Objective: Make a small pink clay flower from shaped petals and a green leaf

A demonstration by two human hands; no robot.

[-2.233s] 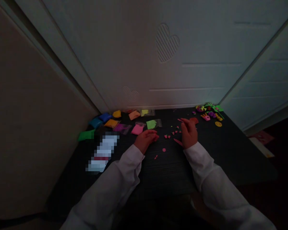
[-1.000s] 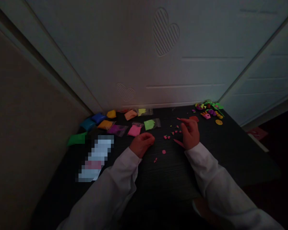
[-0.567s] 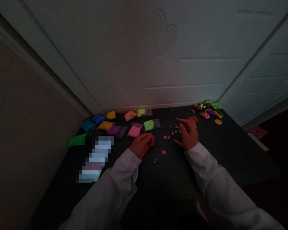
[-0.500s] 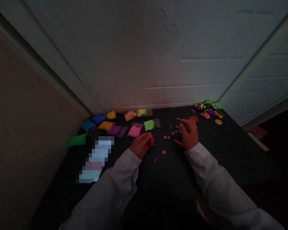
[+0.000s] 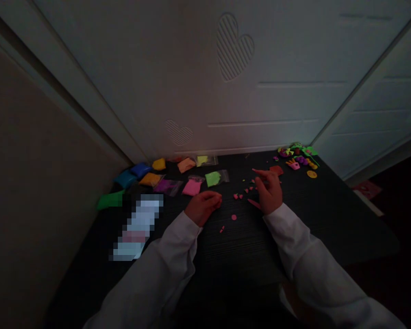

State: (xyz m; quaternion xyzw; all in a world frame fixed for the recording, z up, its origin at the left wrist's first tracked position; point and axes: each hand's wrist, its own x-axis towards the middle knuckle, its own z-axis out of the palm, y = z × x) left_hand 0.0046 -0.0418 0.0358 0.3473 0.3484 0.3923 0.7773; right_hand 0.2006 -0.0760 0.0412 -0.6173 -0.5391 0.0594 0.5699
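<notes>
My left hand (image 5: pixel 202 208) is closed just in front of the pink clay packet (image 5: pixel 192 186). Its fingers are curled with the thumb pressed against them, and whatever is inside is hidden. Over the right half of the table, my right hand (image 5: pixel 270 194) has its index finger stretched out to the left and its thumb apart from it. A pink pointed tool (image 5: pixel 254 204) shows beside and partly under this hand; I cannot tell whether the hand touches it. Between the hands lie a pink clay disc (image 5: pixel 234 217), thin pink bits (image 5: pixel 222 229) and several small pink-and-green pieces (image 5: pixel 238 196).
More coloured clay packets (image 5: pixel 151 179) stretch along the back left, including a green packet (image 5: pixel 213 178). A blurred-out bright panel (image 5: pixel 139 228) lies at left. Colourful clay figures (image 5: pixel 301 157) and a yellow disc (image 5: pixel 312 174) sit back right. A white panelled wall (image 5: pixel 192 82) borders the dark table (image 5: pixel 239 260).
My left hand has shifted slightly right, its fingers reaching a little further that way. My right hand has barely moved. The pieces on the table look the same.
</notes>
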